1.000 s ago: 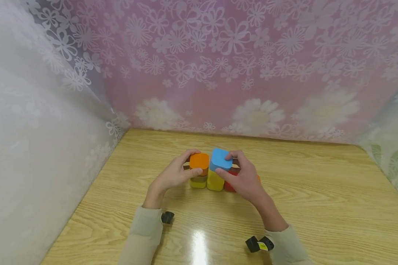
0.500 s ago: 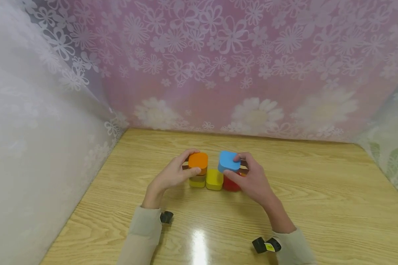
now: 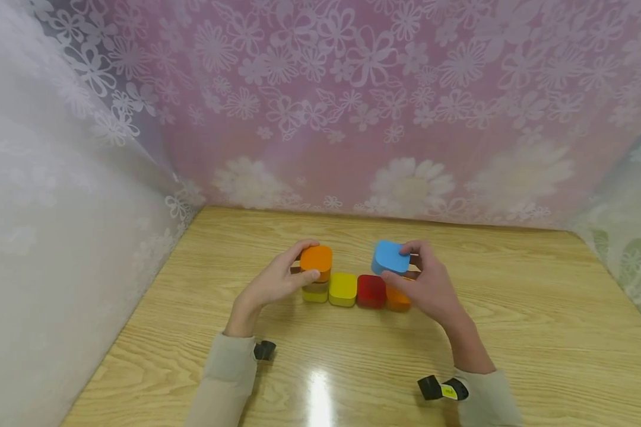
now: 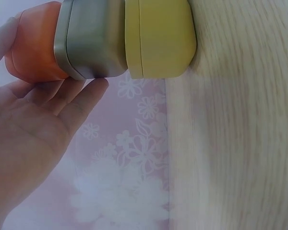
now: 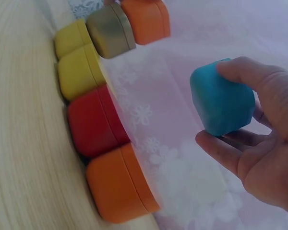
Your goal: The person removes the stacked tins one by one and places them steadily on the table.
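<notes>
Two hands of mine are at work over a wooden table (image 3: pixel 513 332), sleeves nearest me and the blocks just beyond my fingers. My right hand (image 3: pixel 432 290) pinches a blue block (image 3: pixel 390 257) between thumb and curled fingers, lifted clear of the table and hovering just above and slightly behind the orange block (image 3: pixel 397 298) that ends a low row. That row runs leftward from my right hand to my left: orange, then a red block (image 3: pixel 371 290), then a yellow block (image 3: pixel 343 289), all touching side by side. My left hand (image 3: pixel 275 284) curls around a short stack at the row's far left end, thumb and fingers on its orange top block (image 3: pixel 316 258), with a grey-green block (image 4: pixel 91 40) under it and a yellow base block (image 4: pixel 158 38) on the table. I judge the blocks to be light, rigid and smooth with rounded corners, a little slippery, so opposite flat sides are the best places to hold. Beyond the blocks hangs a pink floral curtain (image 3: pixel 352 107).
</notes>
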`<state>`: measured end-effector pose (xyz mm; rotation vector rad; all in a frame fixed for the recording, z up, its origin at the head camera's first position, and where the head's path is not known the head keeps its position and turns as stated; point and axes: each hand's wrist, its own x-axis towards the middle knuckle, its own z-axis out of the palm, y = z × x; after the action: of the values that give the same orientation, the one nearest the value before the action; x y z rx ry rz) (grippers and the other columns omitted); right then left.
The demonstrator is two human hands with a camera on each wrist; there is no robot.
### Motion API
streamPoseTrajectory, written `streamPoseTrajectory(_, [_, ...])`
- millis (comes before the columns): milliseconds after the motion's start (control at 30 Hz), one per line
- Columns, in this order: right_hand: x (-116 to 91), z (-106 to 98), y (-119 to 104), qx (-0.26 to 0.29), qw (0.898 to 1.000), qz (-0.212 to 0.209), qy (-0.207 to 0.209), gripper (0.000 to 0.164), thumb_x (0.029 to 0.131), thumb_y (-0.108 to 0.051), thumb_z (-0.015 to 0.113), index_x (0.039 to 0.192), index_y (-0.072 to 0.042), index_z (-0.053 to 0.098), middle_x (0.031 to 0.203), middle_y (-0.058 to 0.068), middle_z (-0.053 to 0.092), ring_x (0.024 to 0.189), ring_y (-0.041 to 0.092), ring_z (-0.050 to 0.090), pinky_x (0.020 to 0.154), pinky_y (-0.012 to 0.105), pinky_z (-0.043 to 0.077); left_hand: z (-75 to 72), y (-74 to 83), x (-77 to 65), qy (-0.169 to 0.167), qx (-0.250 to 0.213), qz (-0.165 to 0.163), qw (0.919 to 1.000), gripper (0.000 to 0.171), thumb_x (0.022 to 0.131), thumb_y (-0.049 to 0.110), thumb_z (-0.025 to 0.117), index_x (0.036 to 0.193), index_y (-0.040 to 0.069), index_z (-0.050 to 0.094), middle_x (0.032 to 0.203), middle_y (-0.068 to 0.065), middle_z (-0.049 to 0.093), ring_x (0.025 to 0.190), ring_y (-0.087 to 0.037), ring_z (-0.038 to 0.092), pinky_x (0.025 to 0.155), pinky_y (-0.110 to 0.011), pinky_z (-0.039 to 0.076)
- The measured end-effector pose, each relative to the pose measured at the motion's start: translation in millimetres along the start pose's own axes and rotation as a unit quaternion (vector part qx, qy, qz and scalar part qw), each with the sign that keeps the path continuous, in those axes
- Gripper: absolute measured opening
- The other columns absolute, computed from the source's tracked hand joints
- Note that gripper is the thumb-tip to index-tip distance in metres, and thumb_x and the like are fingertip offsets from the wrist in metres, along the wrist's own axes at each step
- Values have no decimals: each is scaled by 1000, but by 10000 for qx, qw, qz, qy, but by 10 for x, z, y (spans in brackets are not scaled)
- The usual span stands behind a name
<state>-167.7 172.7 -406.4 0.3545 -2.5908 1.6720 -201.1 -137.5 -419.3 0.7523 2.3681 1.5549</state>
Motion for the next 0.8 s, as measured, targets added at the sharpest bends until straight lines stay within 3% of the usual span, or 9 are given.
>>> streamPoseTrajectory(167, [17, -102, 48, -156, 9999, -34, -34, 74, 88, -17, 77, 144, -4, 31, 144, 20, 38, 121, 41, 52, 90, 30, 54, -13, -7, -3, -1, 7, -46, 10000, 61, 100, 29, 62, 152, 18, 34, 142, -8, 50, 126, -26, 53, 102, -44, 48])
streamPoseTrajectory(467, [-1, -238, 92, -496, 9985, -86, -210, 73, 87, -14, 77, 145, -1, 35, 146, 21, 36, 124, 45, 45, 95, 59, 49, -18, -10, -10, 5, -35, -82, 10000, 62, 99, 30, 63, 152, 18, 33, 142, -9, 49, 128, -25, 52, 104, -46, 47])
streamPoseTrajectory(800, [-27, -378, 196, -1095, 9936, 38, -275, 72, 86, -6, 74, 144, 3, 33, 145, 26, 33, 124, 48, 40, 95, 66, 45, -2, -22, 2, -39, -99, -49, 9999, 62, 99, 30, 63, 153, 18, 32, 142, -8, 49, 127, -26, 52, 104, -46, 46])
